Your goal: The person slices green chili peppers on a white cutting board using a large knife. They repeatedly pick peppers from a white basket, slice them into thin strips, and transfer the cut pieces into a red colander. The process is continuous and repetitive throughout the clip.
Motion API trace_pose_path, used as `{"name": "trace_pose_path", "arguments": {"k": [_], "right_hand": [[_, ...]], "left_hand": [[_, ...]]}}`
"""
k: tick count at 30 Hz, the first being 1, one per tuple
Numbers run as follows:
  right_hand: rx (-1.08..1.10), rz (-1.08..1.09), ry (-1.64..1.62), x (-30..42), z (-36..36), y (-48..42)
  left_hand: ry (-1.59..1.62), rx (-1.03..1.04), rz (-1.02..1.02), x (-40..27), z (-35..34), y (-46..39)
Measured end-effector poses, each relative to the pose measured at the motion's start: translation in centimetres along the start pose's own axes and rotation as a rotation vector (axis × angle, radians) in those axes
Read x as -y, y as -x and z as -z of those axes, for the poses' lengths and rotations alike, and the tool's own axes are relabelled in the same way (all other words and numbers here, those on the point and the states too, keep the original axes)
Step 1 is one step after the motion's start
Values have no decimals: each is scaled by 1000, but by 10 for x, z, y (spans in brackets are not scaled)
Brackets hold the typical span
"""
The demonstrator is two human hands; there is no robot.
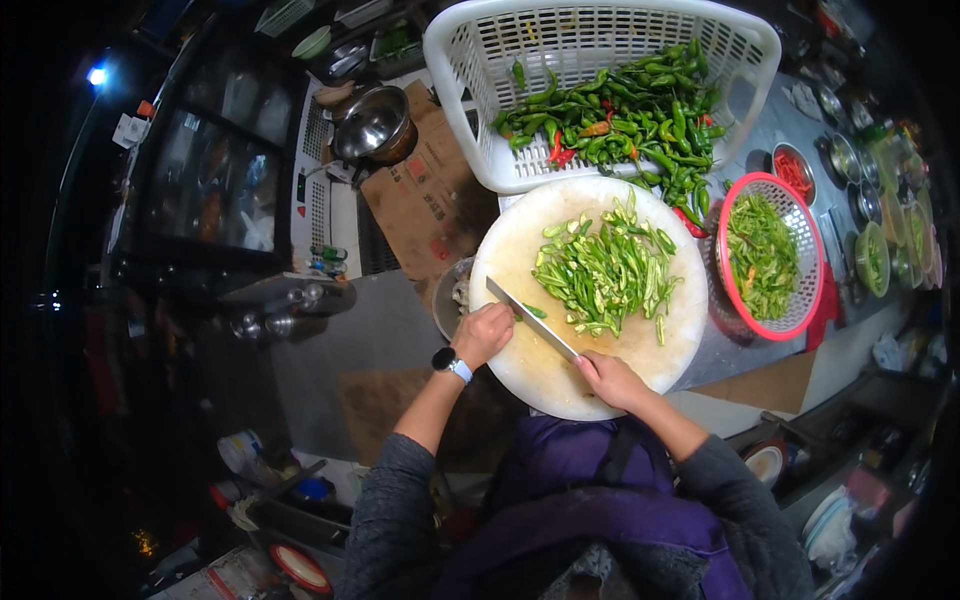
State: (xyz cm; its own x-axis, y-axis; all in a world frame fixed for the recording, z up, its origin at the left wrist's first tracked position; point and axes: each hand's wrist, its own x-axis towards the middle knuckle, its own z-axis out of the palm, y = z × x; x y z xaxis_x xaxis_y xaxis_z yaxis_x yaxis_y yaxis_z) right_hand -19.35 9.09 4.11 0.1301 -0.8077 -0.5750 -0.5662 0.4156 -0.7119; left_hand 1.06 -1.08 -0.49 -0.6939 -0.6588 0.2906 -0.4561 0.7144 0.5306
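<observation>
My right hand [611, 381] grips the handle of a kitchen knife [541, 327], its blade slanting up and left across a round white cutting board [517, 225]. Behind the blade, at the board's left edge, my left hand [484, 334] has its fingers curled down. A piece of green chili pepper [534, 310] shows just past the blade; whether my left fingertips pinch its other end is hidden by the knife and hand. A loose pile of sliced green peppers [611, 274] covers the board's upper middle and right.
Beyond the board, a white plastic basket [480, 161] holds whole green and red chilies [637, 112]. On the right stand a red-rimmed colander [810, 307] of sliced peppers and a bowl of red strips [792, 171]. A metal bowl [375, 124] sits at upper left, near flattened cardboard [412, 202].
</observation>
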Motion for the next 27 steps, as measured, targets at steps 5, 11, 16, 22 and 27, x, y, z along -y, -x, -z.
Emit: {"name": "trace_pose_path", "arguments": {"k": [5, 11, 16, 22, 27], "right_hand": [[95, -145, -98, 14, 10, 12], [169, -197, -318, -1, -10, 2], [-58, -186, -392, -43, 10, 13], [-2, -186, -529, -49, 14, 16], [70, -175, -603, -49, 19, 16]], "left_hand": [[-31, 19, 43, 0, 0, 7], [98, -315, 387, -6, 2, 32], [204, -419, 829, -10, -9, 60], [131, -591, 726, 22, 1, -29], [46, -366, 281, 51, -18, -166]]}}
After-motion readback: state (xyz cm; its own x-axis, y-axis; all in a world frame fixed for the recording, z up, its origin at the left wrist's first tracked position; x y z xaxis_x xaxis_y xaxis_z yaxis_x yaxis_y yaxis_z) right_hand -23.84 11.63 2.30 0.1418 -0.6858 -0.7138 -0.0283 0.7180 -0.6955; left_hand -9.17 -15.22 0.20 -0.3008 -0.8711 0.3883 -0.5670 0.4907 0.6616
